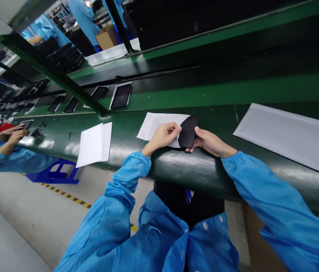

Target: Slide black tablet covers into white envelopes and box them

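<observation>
Two-handed grip on a black panel (188, 132): right hand (211, 142) fingers curled beneath, left hand (161, 136) fingertips at its edge.

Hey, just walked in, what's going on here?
A person in a blue smock is working at a green assembly-line belt. Their right hand holds a black phone-shaped panel, and their left hand lies on a white sheet against the panel's edge. Further along, a co-worker's hands handle a small dark device, and more black panels lie on the belt.
</observation>
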The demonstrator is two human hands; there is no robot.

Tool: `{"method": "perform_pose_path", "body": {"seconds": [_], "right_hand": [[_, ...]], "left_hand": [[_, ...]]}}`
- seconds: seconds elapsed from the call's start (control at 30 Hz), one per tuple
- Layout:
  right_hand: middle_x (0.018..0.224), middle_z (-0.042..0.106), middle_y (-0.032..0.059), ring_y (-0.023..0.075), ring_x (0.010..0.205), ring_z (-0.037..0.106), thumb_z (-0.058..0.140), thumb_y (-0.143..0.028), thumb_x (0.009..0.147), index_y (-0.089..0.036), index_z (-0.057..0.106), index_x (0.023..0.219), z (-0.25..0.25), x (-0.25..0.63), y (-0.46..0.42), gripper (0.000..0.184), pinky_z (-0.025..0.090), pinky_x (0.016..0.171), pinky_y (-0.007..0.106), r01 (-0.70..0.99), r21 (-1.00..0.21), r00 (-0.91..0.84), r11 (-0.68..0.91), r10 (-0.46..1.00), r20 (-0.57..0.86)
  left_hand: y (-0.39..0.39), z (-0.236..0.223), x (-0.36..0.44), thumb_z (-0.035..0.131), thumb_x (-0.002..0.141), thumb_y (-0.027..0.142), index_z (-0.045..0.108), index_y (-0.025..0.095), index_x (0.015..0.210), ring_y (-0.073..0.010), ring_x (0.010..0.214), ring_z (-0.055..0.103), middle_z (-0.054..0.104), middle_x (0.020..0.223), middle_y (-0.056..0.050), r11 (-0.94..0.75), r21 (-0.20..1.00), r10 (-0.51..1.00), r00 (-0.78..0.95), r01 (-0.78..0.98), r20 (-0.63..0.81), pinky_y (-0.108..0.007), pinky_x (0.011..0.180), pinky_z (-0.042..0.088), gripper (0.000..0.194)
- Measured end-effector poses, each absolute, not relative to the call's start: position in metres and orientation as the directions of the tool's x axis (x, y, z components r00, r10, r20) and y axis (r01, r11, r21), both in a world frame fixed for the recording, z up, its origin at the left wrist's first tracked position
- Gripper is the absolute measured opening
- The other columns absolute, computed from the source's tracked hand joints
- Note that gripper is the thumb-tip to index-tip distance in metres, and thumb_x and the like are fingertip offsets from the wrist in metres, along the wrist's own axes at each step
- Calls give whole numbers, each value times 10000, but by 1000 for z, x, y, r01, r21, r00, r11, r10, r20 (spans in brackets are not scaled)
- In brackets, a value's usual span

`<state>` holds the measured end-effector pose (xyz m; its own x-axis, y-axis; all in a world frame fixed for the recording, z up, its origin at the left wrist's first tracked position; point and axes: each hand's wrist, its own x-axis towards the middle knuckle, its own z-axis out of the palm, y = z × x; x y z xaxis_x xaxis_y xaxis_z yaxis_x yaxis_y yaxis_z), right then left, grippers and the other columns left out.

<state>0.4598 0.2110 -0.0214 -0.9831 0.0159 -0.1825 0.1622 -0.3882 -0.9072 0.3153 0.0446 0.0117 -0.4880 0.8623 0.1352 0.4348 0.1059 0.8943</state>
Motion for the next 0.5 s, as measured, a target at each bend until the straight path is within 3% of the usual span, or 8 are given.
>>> {"method": "perform_pose_path", "body": {"seconds": [0.13, 0.27, 0.37, 0.5], "right_hand": [[995, 786, 76, 226, 898, 772, 844, -755, 796, -201, 726, 1029, -25, 459, 216, 613, 672, 854, 390, 123, -913, -990, -388, 22, -142], [1120, 765, 71, 265, 1082, 730, 865, -731, 771, -214, 758, 1063, -26, 456, 214, 603, 619, 1005, 454, 42, -964, -988, -263, 134, -80], [997, 741, 39, 260, 1030, 715, 928, -699, 700, -225, 703, 922, -28, 455, 216, 569, 610, 988, 438, -6, -987, -965, -163, 259, -37], [877, 693, -14, 210, 883, 706, 1000, -600, 624, -260, 509, 873, -33, 454, 222, 647, 628, 865, 385, -69, -965, -911, -254, 409, -43]], "left_hand": [[46, 14, 317, 605, 955, 730, 563, 189, 762, -97, 566, 420, 511, 626, 31, 61, 919, 889, -440, 389, 127, -252, 564, 357, 576], [52, 19, 331, 580, 976, 727, 595, 180, 782, -101, 583, 431, 528, 646, 24, 17, 909, 920, -362, 415, 149, -254, 579, 362, 580], [59, 20, 340, 595, 975, 722, 626, 173, 805, -110, 610, 462, 563, 677, 10, -3, 905, 925, -343, 425, 164, -259, 597, 373, 576], [65, 15, 344, 587, 976, 741, 631, 175, 820, -120, 625, 479, 571, 695, 3, -13, 925, 916, -366, 380, 163, -267, 605, 391, 589]]}}
